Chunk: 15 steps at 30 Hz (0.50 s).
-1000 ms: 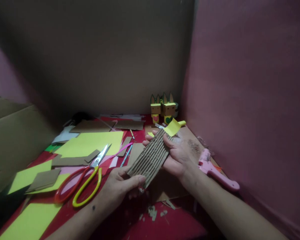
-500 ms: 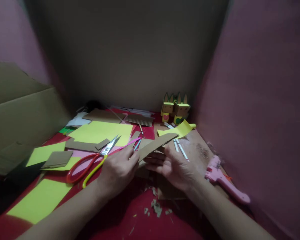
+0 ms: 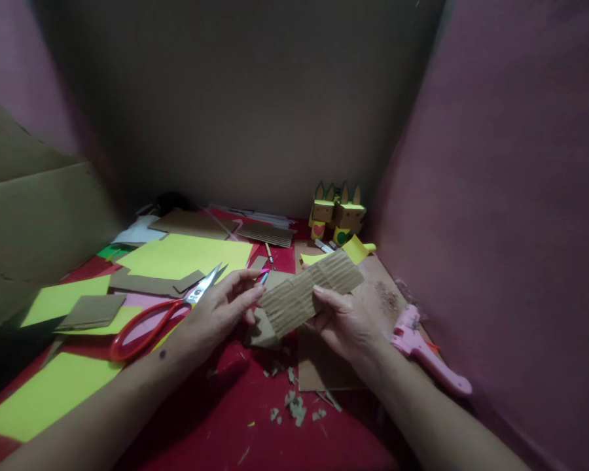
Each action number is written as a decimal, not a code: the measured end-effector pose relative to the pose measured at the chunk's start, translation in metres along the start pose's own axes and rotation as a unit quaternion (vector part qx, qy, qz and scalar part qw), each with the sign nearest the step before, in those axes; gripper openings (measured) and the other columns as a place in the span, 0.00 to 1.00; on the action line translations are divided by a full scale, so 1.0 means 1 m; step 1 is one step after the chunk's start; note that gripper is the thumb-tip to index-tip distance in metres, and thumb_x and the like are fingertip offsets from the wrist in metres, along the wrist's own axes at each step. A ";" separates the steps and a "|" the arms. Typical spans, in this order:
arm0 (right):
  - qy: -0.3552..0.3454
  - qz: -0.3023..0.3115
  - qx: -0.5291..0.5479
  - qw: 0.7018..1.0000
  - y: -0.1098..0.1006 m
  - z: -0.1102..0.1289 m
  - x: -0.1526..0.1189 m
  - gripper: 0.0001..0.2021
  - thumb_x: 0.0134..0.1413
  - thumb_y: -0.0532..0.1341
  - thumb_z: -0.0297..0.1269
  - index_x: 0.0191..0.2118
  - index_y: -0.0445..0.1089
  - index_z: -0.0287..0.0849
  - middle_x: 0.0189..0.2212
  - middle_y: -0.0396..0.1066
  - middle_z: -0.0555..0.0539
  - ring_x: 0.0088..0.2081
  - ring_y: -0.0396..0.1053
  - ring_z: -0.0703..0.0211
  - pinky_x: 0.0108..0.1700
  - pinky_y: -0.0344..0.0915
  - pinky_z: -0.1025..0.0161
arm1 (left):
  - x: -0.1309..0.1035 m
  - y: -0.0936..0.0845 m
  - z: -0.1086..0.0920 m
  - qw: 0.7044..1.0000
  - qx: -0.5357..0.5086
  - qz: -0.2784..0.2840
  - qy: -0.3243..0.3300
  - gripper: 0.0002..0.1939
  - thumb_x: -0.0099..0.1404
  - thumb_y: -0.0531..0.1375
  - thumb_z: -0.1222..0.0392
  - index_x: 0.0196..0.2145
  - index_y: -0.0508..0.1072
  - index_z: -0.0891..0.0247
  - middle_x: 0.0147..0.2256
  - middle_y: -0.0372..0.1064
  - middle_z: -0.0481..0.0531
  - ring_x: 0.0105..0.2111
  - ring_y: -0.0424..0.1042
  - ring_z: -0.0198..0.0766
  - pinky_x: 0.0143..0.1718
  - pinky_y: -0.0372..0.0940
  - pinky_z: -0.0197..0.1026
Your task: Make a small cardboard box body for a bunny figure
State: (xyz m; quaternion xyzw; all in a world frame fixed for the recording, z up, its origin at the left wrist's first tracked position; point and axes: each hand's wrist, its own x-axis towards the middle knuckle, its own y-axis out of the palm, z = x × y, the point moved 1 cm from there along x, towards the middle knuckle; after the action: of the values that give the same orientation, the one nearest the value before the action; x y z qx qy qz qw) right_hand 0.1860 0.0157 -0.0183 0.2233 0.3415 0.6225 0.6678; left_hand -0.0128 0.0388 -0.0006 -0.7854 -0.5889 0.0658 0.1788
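A strip of corrugated cardboard, ridged side up, is tilted above the table. My right hand grips its right part, thumb on the ridges and fingers underneath. At the strip's left end is my left hand, fingers apart, its thumb close to the corner; whether it touches cannot be made out. Beside my left wrist lie red-handled scissors with the blades pointing away. Pink and blue pen tips show just past my left fingertips. Under the strip lies another cardboard piece, partly hidden.
Yellow paper sheets and cardboard scraps spread on the left. A pink glue gun lies at right near the wall. Small cardboard figures stand at the back. Torn bits litter the red surface. A large box borders the left.
The cardboard strip has turned from its smooth face to its ridged face. My left hand has loosened from it, while my right hand has closed on it. The view has shifted slightly right.
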 end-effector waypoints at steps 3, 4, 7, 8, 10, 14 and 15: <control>0.017 0.072 -0.027 0.997 0.003 -0.003 -0.007 0.11 0.40 0.73 0.30 0.33 0.76 0.40 0.33 0.82 0.46 0.37 0.80 0.51 0.47 0.77 0.51 | -0.006 0.006 -0.010 0.994 -0.089 0.059 -0.038 0.24 0.59 0.64 0.47 0.48 0.72 0.63 0.39 0.76 0.53 0.36 0.75 0.43 0.34 0.71 0.41; 0.019 0.092 -0.036 0.995 0.004 -0.004 -0.009 0.11 0.41 0.73 0.32 0.34 0.76 0.41 0.34 0.82 0.46 0.39 0.80 0.51 0.48 0.76 0.51 | -0.008 0.008 -0.010 0.994 -0.080 0.068 -0.027 0.20 0.57 0.65 0.48 0.44 0.74 0.63 0.38 0.76 0.52 0.36 0.74 0.43 0.35 0.70 0.40; 0.014 0.128 -0.058 0.990 0.008 -0.008 -0.015 0.13 0.44 0.73 0.34 0.38 0.77 0.42 0.38 0.82 0.46 0.44 0.79 0.49 0.51 0.74 0.51 | -0.012 0.013 -0.005 0.998 -0.003 0.060 0.005 0.12 0.59 0.64 0.50 0.33 0.76 0.62 0.29 0.72 0.48 0.31 0.70 0.39 0.31 0.65 0.36; 0.009 0.134 -0.062 0.989 0.009 -0.008 -0.017 0.14 0.45 0.73 0.35 0.40 0.77 0.42 0.39 0.82 0.46 0.45 0.79 0.49 0.51 0.74 0.51 | -0.013 0.014 -0.003 0.998 0.016 0.053 0.011 0.12 0.60 0.63 0.49 0.32 0.76 0.62 0.27 0.71 0.47 0.29 0.69 0.38 0.29 0.64 0.35; -0.003 0.143 -0.065 0.988 0.011 -0.008 -0.019 0.17 0.44 0.73 0.35 0.43 0.77 0.43 0.39 0.82 0.47 0.45 0.78 0.49 0.51 0.73 0.52 | -0.014 0.014 0.002 0.998 0.021 0.055 0.017 0.12 0.61 0.62 0.49 0.32 0.76 0.62 0.27 0.70 0.46 0.28 0.68 0.37 0.28 0.63 0.35; -0.021 0.147 -0.080 0.986 0.010 -0.005 -0.020 0.22 0.45 0.72 0.35 0.49 0.76 0.45 0.38 0.82 0.47 0.45 0.78 0.50 0.52 0.71 0.52 | -0.012 0.012 0.005 0.997 -0.011 0.069 0.037 0.11 0.61 0.62 0.50 0.29 0.75 0.61 0.25 0.69 0.45 0.26 0.67 0.36 0.26 0.62 0.34; -0.034 0.146 -0.084 0.985 0.010 -0.003 -0.020 0.22 0.47 0.72 0.35 0.51 0.75 0.46 0.40 0.82 0.47 0.45 0.78 0.50 0.53 0.71 0.52 | -0.011 0.012 0.005 0.996 -0.013 0.072 0.042 0.11 0.61 0.62 0.51 0.30 0.76 0.60 0.25 0.70 0.45 0.26 0.67 0.36 0.27 0.62 0.34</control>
State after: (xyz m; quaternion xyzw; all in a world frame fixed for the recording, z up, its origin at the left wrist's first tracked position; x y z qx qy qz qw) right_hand 0.1766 -0.0033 -0.0095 0.2347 0.2288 0.7316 0.5978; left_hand -0.0070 0.0261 -0.0107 -0.8301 -0.5237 0.0381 0.1878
